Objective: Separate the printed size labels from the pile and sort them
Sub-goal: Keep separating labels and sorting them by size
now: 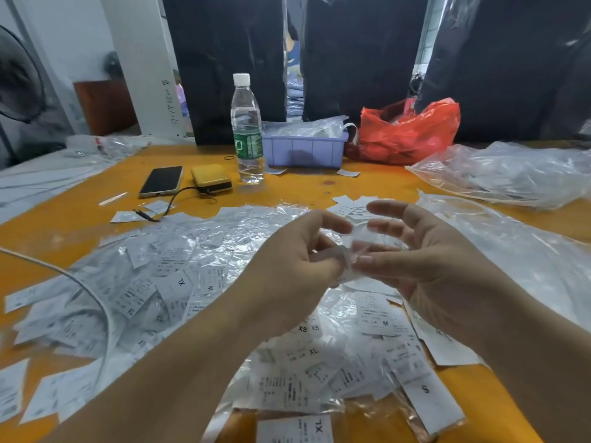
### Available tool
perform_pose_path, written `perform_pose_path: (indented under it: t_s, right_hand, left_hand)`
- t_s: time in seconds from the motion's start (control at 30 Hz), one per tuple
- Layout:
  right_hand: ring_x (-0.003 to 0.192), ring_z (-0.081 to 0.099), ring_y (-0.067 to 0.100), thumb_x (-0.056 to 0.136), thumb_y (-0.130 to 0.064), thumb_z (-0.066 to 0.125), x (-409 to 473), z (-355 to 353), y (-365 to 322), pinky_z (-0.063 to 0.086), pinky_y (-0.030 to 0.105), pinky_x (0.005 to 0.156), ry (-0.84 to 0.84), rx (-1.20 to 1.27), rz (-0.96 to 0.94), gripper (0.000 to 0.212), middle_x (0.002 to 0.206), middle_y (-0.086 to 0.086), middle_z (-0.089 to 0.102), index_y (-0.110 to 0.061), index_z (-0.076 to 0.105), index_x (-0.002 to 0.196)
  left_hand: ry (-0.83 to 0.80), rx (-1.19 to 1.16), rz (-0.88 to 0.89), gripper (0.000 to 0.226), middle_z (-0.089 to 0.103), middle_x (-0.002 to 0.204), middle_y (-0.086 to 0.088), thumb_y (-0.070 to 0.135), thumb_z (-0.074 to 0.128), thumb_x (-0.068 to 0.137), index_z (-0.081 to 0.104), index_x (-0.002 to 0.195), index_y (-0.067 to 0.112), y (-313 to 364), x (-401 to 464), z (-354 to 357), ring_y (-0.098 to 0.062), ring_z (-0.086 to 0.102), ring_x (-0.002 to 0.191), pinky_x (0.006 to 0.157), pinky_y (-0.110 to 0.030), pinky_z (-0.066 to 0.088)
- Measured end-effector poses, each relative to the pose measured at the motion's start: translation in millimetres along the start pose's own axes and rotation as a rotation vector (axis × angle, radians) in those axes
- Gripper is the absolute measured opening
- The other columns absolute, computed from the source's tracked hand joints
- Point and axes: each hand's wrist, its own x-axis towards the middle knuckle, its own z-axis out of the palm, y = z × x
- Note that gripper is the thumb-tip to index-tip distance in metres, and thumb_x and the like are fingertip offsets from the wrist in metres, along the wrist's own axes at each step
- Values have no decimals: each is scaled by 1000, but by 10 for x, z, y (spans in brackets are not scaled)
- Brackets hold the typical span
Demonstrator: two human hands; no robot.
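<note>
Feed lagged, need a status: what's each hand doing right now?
Left hand: fingers curled, pinching a blurred white label.
Right hand: thumb touches the same label; fingers spread and relaxed; firm grip cannot be told.
</note>
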Motion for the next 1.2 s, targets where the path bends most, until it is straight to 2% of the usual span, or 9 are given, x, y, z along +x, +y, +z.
perform_pose_path:
  t_s: [0.17, 0.33, 0.43, 0.57, 0.7, 0.77, 0.87, 1.0, 1.2]
  right_hand:
    - [91, 73, 26, 45, 9, 74, 23, 10, 30, 61, 34, 74, 16, -59, 44, 78, 128, 13, 51, -17, 59, 117]
    - [91, 72, 32, 46, 5, 78, 14, -31, 38, 59, 29, 69, -78, -74, 65, 73, 117, 18, 63, -10, 61, 115]
    - [88, 71, 34, 49, 0, 82, 5, -47, 45, 59, 36, 76, -114, -266, 36, 62, 103, 19, 71, -11, 66, 108]
    - [85, 71, 36, 63, 14, 78, -9, -21, 59, 60, 38, 77, -108, -398, -16, 53, 98, 23, 70, -9, 66, 108]
    - [79, 71, 32, 62, 15, 77, -8, -19, 44, 58, 34, 70, -99, -401, -27, 53, 96, 23, 71, -8, 65, 108]
    - [75, 71, 29, 56, 5, 81, -2, -21, 34, 57, 30, 66, -114, -387, -14, 56, 93, 22, 71, -6, 65, 108]
    - [71, 71, 23, 53, -5, 80, -15, -1, 28, 56, 26, 63, -159, -410, -16, 50, 87, 17, 72, -3, 68, 102]
    - [71, 70, 21, 70, 8, 76, -20, -10, 33, 55, 24, 61, -177, -457, -34, 29, 88, 17, 72, -1, 70, 98]
    - [70, 66, 24, 63, -2, 78, -23, -24, 20, 57, 30, 56, -185, -406, 31, 37, 87, 23, 66, -1, 70, 100]
  left_hand:
    - [-37, -22, -6, 32, 65, 81, 3, 12, 61, 93, 66, 106, 42, 9, -3, 3, -25, 62, 73, 66, -49, 52]
    - [-74, -3, 12, 33, 71, 84, -2, 3, 60, 90, 71, 102, 31, 45, -16, 23, -21, 65, 75, 64, -34, 51]
    - [-49, 29, 36, 30, 69, 81, -2, 3, 59, 91, 71, 102, 28, 63, -23, 20, -29, 64, 79, 68, -40, 52]
    - [-80, 59, 36, 27, 67, 77, 8, 10, 58, 94, 72, 102, 32, 93, -59, -9, -38, 58, 69, 60, -51, 47]
    - [-104, 104, 67, 32, 71, 80, -1, 12, 59, 94, 72, 105, 38, 81, -68, -52, -20, 50, 46, 43, -33, 41]
    - [-87, 134, 108, 26, 71, 91, 13, 18, 65, 92, 74, 103, 39, 67, -51, -61, -14, 66, 68, 58, -32, 53]
    - [-65, 205, 178, 20, 67, 91, 20, 20, 71, 88, 76, 101, 35, 59, -37, -65, 7, 60, 81, 67, -5, 41]
    - [-53, 330, 242, 15, 65, 87, 14, 18, 74, 85, 77, 90, 32, 68, -33, -73, 1, 59, 80, 66, -5, 39]
    - [-8, 351, 170, 16, 63, 79, 15, 20, 68, 90, 69, 80, 32, 61, -39, -63, -1, 58, 71, 60, -9, 43]
